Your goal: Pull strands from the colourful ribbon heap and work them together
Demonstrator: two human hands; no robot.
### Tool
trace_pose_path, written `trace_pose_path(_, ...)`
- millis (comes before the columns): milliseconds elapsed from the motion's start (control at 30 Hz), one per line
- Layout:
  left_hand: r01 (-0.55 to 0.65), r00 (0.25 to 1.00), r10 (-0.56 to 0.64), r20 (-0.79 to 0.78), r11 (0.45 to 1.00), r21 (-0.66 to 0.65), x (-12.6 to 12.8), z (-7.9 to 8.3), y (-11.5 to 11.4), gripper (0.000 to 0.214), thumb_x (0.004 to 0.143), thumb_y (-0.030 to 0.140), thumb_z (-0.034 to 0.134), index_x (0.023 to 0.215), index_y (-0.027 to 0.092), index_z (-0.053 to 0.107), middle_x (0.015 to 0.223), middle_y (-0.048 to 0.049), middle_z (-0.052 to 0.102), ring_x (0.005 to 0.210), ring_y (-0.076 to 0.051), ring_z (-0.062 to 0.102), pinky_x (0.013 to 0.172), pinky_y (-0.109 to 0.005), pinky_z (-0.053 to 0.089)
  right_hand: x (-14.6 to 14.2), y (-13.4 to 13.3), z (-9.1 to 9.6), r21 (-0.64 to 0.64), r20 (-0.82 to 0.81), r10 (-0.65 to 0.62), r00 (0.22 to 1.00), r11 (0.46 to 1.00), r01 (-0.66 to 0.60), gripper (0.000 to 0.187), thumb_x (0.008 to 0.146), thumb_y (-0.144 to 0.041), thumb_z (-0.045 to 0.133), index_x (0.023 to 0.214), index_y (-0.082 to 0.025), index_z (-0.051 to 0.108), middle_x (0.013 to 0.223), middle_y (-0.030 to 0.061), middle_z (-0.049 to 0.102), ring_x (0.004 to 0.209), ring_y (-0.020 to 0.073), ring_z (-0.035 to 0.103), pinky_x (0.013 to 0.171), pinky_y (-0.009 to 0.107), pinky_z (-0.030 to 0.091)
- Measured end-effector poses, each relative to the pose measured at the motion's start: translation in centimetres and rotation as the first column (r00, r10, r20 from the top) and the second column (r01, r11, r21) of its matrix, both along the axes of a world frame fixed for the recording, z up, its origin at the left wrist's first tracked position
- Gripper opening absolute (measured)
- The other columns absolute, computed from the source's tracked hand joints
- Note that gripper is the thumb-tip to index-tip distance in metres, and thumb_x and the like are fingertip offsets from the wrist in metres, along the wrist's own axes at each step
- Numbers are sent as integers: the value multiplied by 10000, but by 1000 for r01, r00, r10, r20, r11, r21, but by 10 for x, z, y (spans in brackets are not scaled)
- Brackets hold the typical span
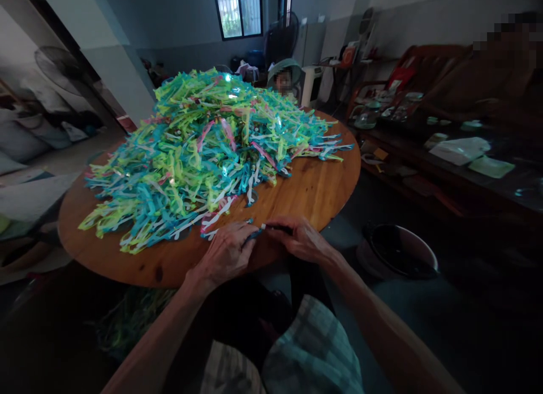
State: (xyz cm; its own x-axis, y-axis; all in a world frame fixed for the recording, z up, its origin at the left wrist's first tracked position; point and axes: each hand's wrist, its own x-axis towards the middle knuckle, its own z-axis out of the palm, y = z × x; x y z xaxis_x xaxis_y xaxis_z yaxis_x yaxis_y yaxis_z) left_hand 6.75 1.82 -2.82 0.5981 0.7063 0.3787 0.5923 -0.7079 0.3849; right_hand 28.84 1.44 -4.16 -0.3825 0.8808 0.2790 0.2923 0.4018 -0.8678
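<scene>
A large heap of plastic strips (pixel 203 139), yellow-green, blue, pink and white, covers much of the round wooden table (pixel 326 185). At the table's near edge my left hand (pixel 231 247) is closed, pinching a blue strip (pixel 253 234) whose end shows between the fingers. My right hand (pixel 303 236) faces it, fingers pressed together around a small dark item, too dim to name. Between the two hands, at the right fingertips, sits a tiny white piece (pixel 263 226). Loose strip ends lie just beyond my left hand.
More strips (pixel 133 317) lie below the table at the left. A dark bucket (pixel 399 250) stands on the floor at right. Beyond it, a low table (pixel 462 151) carries jars and bags. One person sits behind the heap, another at far right. A fan (pixel 59 66) stands at left.
</scene>
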Motion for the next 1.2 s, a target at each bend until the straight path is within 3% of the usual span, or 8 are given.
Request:
trace_pose_path(767, 28, 998, -27, -51, 999, 22, -2, 0, 0, 218, 913, 115, 546, 1073, 183, 679, 956, -70, 696, 912, -232, 663, 785, -356, 519, 3, -4, -3, -48, -40, 4, 999, 999, -6, 211, 909, -212, 630, 1069, -208, 767, 1002, 51, 764, 900, 199, 696, 802, 317, 522)
trace_pose_path(900, 29, 991, -23, -133, 999, 45, -3, 0, 2, 169, 927, 118, 517, 970, 169, 671, 889, -70, 672, 865, -219, 646, 766, -337, 494, 0, -6, 0, -57, -28, 17, 999, 998, -19, 194, 913, -222, 617, 1035, -199, 767, 963, 48, 764, 878, 197, 693, 783, 308, 519)
trace_pose_path(1100, 59, 985, -38, -167, 991, 124, -10, -1, -6, 234, 895, 45, 431, 812, 147, 625, 765, -64, 598, 750, -204, 584, 664, -323, 435, -14, -16, 5, 33, 30, 147, 989, 988, -148, 219, 915, -141, 552, 1016, -176, 743, 951, 47, 749, 866, 180, 674, 781, 290, 498)
trace_pose_path(1200, 48, 986, -21, -168, 987, 154, -19, 0, -17, 242, 908, 55, 425, 772, 156, 598, 740, -51, 577, 725, -196, 561, 654, -322, 422, -24, -17, 9, 20, 37, 209, 977, 977, -210, 229, 906, -119, 542, 1011, -172, 738, 928, 37, 741, 848, 171, 660, 775, 277, 489)
